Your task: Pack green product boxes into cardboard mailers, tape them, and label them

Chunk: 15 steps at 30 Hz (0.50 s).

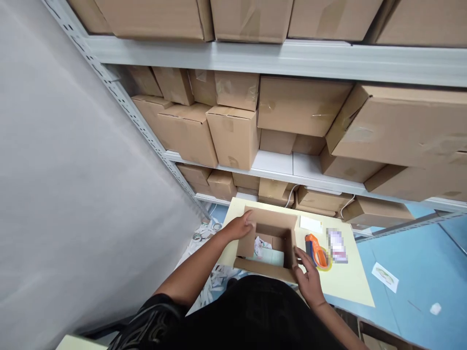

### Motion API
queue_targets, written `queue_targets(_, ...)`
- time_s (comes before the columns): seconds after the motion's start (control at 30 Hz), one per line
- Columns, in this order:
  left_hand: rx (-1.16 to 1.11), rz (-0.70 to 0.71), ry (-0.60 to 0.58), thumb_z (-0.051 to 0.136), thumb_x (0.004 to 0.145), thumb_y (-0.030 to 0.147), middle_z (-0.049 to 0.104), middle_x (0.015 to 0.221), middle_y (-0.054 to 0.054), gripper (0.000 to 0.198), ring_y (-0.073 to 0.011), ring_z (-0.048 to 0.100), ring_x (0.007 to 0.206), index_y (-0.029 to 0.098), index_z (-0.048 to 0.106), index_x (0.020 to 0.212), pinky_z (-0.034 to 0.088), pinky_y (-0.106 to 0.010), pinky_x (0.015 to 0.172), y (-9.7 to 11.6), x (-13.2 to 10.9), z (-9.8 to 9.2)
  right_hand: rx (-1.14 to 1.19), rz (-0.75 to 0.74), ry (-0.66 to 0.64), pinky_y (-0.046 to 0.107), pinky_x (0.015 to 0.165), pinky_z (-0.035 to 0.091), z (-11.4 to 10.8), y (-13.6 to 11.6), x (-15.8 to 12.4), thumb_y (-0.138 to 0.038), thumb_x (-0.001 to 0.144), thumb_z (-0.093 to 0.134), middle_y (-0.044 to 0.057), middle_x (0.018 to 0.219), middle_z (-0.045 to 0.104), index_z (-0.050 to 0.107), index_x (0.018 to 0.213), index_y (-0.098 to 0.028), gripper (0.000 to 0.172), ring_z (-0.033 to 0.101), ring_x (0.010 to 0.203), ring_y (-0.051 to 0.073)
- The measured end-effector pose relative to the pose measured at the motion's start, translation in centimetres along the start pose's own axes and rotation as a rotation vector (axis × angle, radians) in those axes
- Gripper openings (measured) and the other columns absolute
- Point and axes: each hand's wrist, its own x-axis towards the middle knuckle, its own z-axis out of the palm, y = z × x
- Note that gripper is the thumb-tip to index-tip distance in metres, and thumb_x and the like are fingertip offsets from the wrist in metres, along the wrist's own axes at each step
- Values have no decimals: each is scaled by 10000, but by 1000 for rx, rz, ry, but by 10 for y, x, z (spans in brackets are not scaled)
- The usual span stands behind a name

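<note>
An open cardboard box point(270, 215) stands on a pale yellow tabletop point(352, 277) in front of me, its flaps raised. Inside it lie a pale green flat packet point(272, 256) and some crumpled white-and-pink paper point(260, 244). My left hand point(239, 227) grips the box near its far left corner, thumb over the flap. At the right side of the box, my right hand point(309, 278) has its fingers closed on the cardboard edge. Just beyond that hand is an orange-and-blue tape dispenser point(314, 248) with a yellowish tape roll.
A white card or small box point(311, 224) and a blurred-out item point(337, 245) lie on the table's right half. Metal shelving point(277, 56) full of cardboard boxes point(233, 136) rises behind. Paper scraps point(195, 250) litter the floor at left; a printed card point(386, 277) lies on the blue floor.
</note>
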Motion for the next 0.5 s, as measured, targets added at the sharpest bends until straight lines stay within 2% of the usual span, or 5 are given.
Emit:
queue_targets(0.13, -31, 42, 72, 545, 936, 343, 752, 1083, -60, 518, -246, 707, 986, 234, 582, 1441, 502, -323, 888, -15, -4, 26, 23, -98, -281, 541, 1202, 391, -17, -8, 8, -466, 987, 523, 87, 1489, 598, 591, 1460, -291, 509, 521, 1406, 315)
queue_targets(0.27, -73, 113, 137, 518, 947, 291, 693, 1195, -100, 376, -237, 668, 1087, 196, 644, 1288, 492, -382, 1006, -33, -25, 40, -72, -258, -503, 547, 1201, 394, -37, -9, 12, -520, 917, 644, 92, 1555, 531, 472, 1559, -291, 703, 484, 1441, 343)
queue_targets(0.33, -144, 114, 227, 556, 924, 298, 638, 1225, -111, 330, -215, 660, 1020, 178, 642, 1219, 521, -385, 966, -38, -30, 42, -183, -296, -489, 536, 1196, 408, -37, -6, 15, -501, 908, 670, 93, 1525, 562, 498, 1541, -295, 687, 505, 1422, 338)
queue_targets(0.43, -338, -23, 403, 571, 936, 394, 570, 1245, -109, 416, -179, 633, 931, 184, 575, 1294, 569, -344, 812, -38, -26, 38, -308, -283, -286, 517, 1129, 475, -22, -2, 26, -460, 944, 628, 123, 1375, 660, 612, 1417, -257, 515, 594, 1301, 320)
queue_targets(0.5, -454, -96, 384, 520, 973, 478, 574, 1225, -99, 494, -177, 633, 907, 211, 523, 1389, 573, -319, 721, -33, -20, 30, -342, -262, -140, 501, 1057, 517, -7, 2, 36, -445, 940, 627, 133, 1257, 680, 647, 1308, -220, 432, 625, 1204, 311)
